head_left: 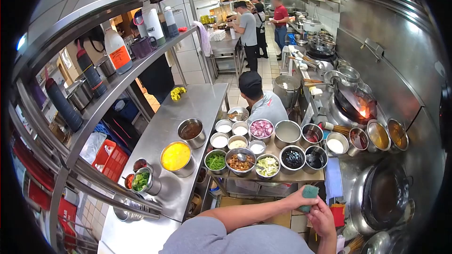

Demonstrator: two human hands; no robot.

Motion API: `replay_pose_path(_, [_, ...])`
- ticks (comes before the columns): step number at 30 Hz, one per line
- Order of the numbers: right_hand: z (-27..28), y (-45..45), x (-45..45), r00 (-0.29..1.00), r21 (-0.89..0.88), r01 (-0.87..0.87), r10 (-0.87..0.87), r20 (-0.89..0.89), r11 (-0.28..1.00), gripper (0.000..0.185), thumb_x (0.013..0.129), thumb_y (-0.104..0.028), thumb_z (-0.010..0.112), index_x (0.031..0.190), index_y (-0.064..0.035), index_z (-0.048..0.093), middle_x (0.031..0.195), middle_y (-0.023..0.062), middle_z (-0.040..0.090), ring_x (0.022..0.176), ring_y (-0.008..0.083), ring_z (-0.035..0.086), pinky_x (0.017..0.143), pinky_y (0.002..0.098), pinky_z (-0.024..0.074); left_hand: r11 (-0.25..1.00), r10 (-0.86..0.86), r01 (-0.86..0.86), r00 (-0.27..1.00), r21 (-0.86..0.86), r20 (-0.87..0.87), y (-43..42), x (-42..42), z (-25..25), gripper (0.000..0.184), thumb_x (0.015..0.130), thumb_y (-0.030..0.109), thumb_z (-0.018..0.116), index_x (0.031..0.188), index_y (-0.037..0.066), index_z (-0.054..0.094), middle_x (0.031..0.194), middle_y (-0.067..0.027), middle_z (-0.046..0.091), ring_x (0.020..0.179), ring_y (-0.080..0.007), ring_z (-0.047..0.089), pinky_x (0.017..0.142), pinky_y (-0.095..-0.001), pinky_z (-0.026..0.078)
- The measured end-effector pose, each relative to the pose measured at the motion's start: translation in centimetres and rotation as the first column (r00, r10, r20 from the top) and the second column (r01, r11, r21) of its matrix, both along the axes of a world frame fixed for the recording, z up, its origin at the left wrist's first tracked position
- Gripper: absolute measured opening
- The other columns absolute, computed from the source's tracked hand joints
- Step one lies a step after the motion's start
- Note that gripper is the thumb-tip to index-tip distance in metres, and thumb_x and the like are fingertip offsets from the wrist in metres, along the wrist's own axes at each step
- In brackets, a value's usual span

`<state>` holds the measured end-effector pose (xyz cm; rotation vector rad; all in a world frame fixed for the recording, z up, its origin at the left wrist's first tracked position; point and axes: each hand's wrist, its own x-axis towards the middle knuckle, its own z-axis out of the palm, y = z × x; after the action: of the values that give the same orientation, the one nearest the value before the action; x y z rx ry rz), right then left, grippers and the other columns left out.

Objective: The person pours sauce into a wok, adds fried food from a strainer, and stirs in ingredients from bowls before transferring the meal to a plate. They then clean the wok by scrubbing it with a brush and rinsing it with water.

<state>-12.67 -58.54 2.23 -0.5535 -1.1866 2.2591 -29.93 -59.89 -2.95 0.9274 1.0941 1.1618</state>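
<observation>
A green scouring pad (310, 194) is gripped in my left hand (295, 201), whose fingers are closed round it in front of my body. My right hand (322, 217) meets it from below, its fingertips pinched on the pad's lower edge. Just beyond my hands stands a cart of steel bowls. Among them are chopped green herbs (216, 161), brown chopped pieces with a spoon (240, 162), pale green chopped vegetable (268, 165), a dark liquid (292, 158) and sliced purple onion (262, 128).
On my right a large dark wok (386, 197) sits on the range; flames show at a farther wok (358, 101). Left, a steel table (207, 101) bears a pot of yellow liquid (176, 156) under a bottle shelf (136, 63). A crouching person (268, 108) is behind the cart; others stand farther back.
</observation>
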Motion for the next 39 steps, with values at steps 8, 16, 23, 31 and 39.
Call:
replay_pose_path(8, [10.8, 6.1, 11.2, 0.701, 0.271, 0.699, -0.559, -0.443, 0.662, 0.084, 0.086, -0.057, 0.048, 0.144, -0.0062, 0.016, 0.142, 0.0185, 0.034, 0.13, 0.0295, 0.036, 0.104, 0.0435, 0.0339, 0.902, -0.396, 0.334, 0.391, 0.273, 0.831, 2.8, 0.4, 5.3, 0.082, 0.073, 0.061, 0.062, 0.136, 0.017, 0.033, 0.119, -0.0157, 0.047, 0.104, -0.0289, 0.053, 0.088, -0.0508, 0.045])
replay_pose_path(16, [9.2, 3.6, 6.7, 0.087, -0.266, 0.826, -0.579, -0.811, 0.497, 0.068, 0.091, -0.043, 0.041, 0.139, 0.002, 0.025, 0.144, 0.0253, 0.025, 0.133, 0.0358, 0.029, 0.108, 0.0485, 0.0261, 0.868, -0.489, 0.354, 0.73, 0.349, 0.478, 5.5, 6.9, 6.2, 0.086, 0.075, 0.057, 0.063, 0.139, 0.013, 0.028, 0.122, -0.0111, 0.044, 0.106, -0.0259, 0.051, 0.093, -0.0425, 0.042])
replay_pose_path(23, [6.9, 4.6, 3.7, 0.801, 0.691, 0.582, -0.451, -0.394, 0.43, 0.083, 0.088, -0.063, 0.031, 0.139, 0.0022, 0.023, 0.138, 0.0215, 0.037, 0.129, 0.0306, 0.036, 0.106, 0.0403, 0.0252, 0.915, -0.403, 0.358, 0.799, 0.184, 0.446, 6.2, 9.3, 5.7, 0.071, 0.077, 0.033, 0.07, 0.131, 0.009, 0.03, 0.113, -0.0097, 0.05, 0.106, -0.0227, 0.051, 0.104, -0.0497, 0.034])
replay_pose_path(31, [4.2, 4.7, 16.0, 0.551, 0.462, 0.814, -0.719, -0.423, 0.352, 0.071, 0.087, -0.056, 0.047, 0.131, -0.0018, 0.037, 0.126, 0.0149, 0.048, 0.121, 0.0244, 0.044, 0.103, 0.0416, 0.0318, 0.917, -0.148, 0.258, 0.928, -0.305, 0.342, 7.5, 11.7, -3.4, 0.035, 0.079, 0.015, 0.06, 0.109, 0.002, 0.049, 0.088, -0.0102, 0.058, 0.074, -0.0217, 0.06, 0.067, -0.0373, 0.051])
replay_pose_path(39, [-3.4, -3.6, 23.9, 0.12, 0.109, 0.988, -0.99, -0.078, 0.111, 0.05, 0.095, -0.046, 0.038, 0.126, -0.0072, 0.043, 0.102, 0.0098, 0.059, 0.099, 0.0214, 0.057, 0.083, 0.0372, 0.0464, 0.587, -0.346, 0.564, 0.824, -0.581, 0.449, 16.2, 20.0, -9.1, 0.042, 0.08, 0.05, 0.061, 0.097, 0.013, 0.055, 0.085, -0.0051, 0.059, 0.079, -0.0232, 0.059, 0.078, -0.0473, 0.049])
